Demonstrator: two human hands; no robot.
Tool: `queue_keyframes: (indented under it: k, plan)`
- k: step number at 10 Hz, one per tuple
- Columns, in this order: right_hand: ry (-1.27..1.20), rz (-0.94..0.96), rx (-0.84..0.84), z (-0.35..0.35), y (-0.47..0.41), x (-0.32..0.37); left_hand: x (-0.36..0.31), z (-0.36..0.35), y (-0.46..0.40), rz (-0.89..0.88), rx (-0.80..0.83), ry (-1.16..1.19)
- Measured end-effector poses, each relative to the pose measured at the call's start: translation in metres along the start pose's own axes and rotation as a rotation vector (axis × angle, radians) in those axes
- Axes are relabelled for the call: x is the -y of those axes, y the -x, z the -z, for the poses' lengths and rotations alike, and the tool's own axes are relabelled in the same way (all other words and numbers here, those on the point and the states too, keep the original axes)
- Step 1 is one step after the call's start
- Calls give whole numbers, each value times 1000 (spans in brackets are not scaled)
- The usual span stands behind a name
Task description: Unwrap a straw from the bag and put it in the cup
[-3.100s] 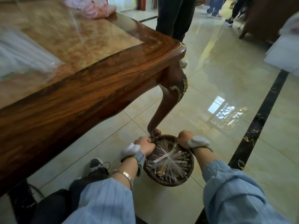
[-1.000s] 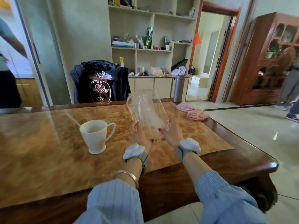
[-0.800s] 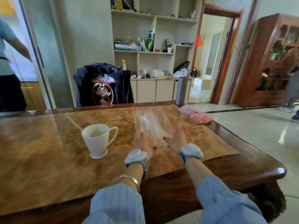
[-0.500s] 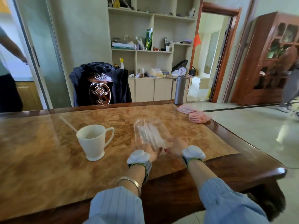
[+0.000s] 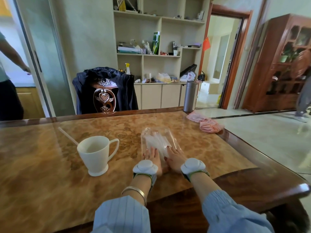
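A clear plastic bag of wrapped white straws (image 5: 157,140) lies flat on the table (image 5: 42,174) in front of me. My left hand (image 5: 152,157) and my right hand (image 5: 175,157) rest palm down on its near end, fingers spread and flat. A white cup (image 5: 94,154) with a handle stands upright to the left of the bag, about a hand's width from my left hand. A straw (image 5: 67,135) leans out of the cup toward the back left.
A grey steel flask (image 5: 189,96) and a pink cloth (image 5: 206,121) sit at the table's far right corner. A chair with a dark jacket (image 5: 104,93) stands behind the table. A person stands at the left edge; another walks at the far right.
The bag was held upright in both hands above the table; it now lies flat on the table, and both hands have flattened onto its near end.
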State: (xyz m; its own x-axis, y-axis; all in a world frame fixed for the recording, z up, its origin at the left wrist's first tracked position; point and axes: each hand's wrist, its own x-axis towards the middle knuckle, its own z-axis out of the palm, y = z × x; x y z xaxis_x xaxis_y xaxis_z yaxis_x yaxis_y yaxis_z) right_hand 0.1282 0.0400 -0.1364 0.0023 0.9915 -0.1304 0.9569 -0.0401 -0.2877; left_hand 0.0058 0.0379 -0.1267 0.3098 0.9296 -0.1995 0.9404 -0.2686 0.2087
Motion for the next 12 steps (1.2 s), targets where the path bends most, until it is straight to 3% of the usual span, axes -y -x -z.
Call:
queue_keyframes:
  k: [1, 3, 5, 6, 8, 11, 12]
  plan:
    - [-28, -11, 9, -2, 1, -2, 2, 0, -3, 46, 78, -29]
    - [-19, -16, 21, 3, -2, 1, -6, 0, 1, 81, -19, -18]
    - [-137, 67, -239, 22, 10, 6, -17, 27, 13, 64, -99, 133]
    - [-85, 40, -316, 30, 18, 15, -15, 35, 18, 62, -165, 311]
    - [-355, 38, -376, 42, 21, 32, -5, 58, 27, 65, -264, 598]
    - [-730, 96, -396, 63, -28, 78, 6, 106, 15, 164, -459, 715]
    - [-822, 100, -334, 87, -40, 95, 22, 136, 2, 223, -522, 717]
